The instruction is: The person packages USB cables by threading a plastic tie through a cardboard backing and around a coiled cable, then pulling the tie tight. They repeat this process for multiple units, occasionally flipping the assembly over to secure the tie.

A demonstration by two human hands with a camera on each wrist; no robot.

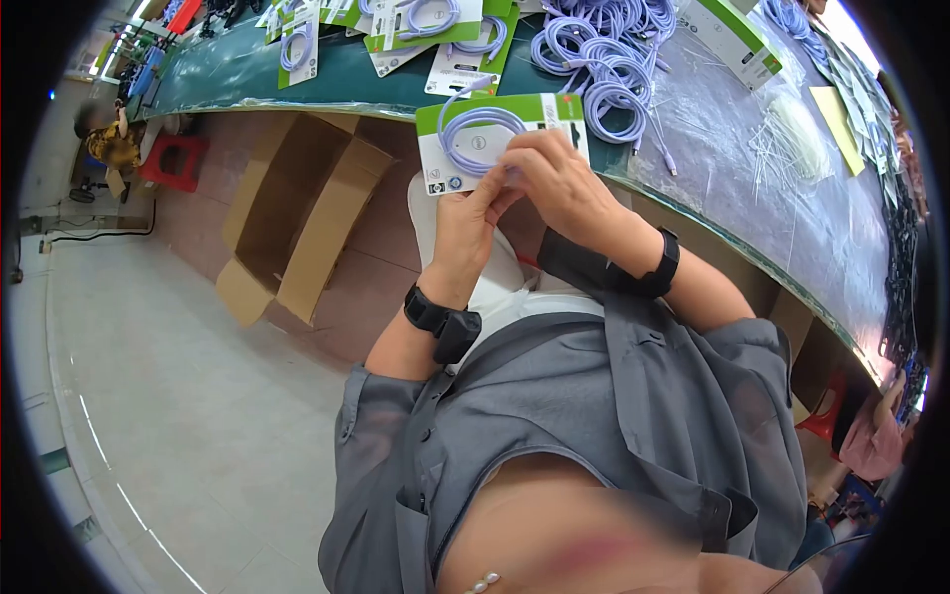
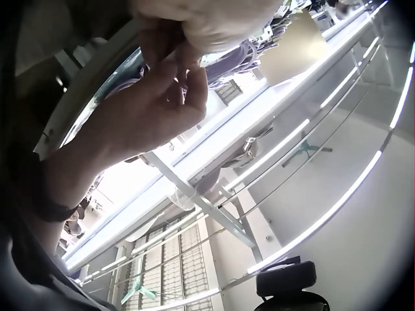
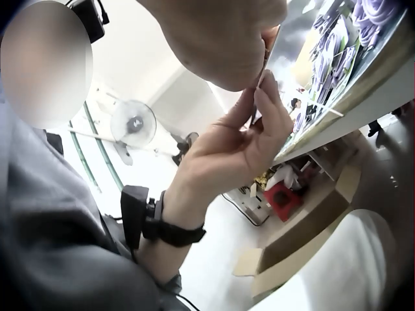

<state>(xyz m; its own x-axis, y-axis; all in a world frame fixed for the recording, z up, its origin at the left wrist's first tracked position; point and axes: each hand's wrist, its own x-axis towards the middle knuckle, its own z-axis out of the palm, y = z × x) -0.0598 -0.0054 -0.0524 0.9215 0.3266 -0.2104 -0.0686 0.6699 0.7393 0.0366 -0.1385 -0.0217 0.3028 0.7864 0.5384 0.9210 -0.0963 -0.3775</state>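
A green-and-white packaging card [image 1: 430, 148] with a lilac cable [image 1: 457, 129] coiled on its front is held up just off the table's front edge. My left hand [image 1: 463, 238] pinches the card's lower edge between thumb and fingers. Over the lower right part of the card, my right hand [image 1: 566, 188] is bent with its fingertips meeting the left ones, gripping the card there. In the right wrist view the left hand [image 3: 237, 146] shows thumb and fingers together at the card's edge, and a thin white strip [image 3: 325, 109] juts out beyond it. The right fingertips are mostly hidden.
The table [image 1: 237, 74] bears several carded cables [image 1: 297, 49], a heap of loose lilac cables [image 1: 604, 59], a bundle of thin white ties [image 1: 797, 148] and a yellow sheet [image 1: 836, 129]. An opened cardboard box [image 1: 297, 208] and a red stool [image 1: 176, 163] stand on the floor.
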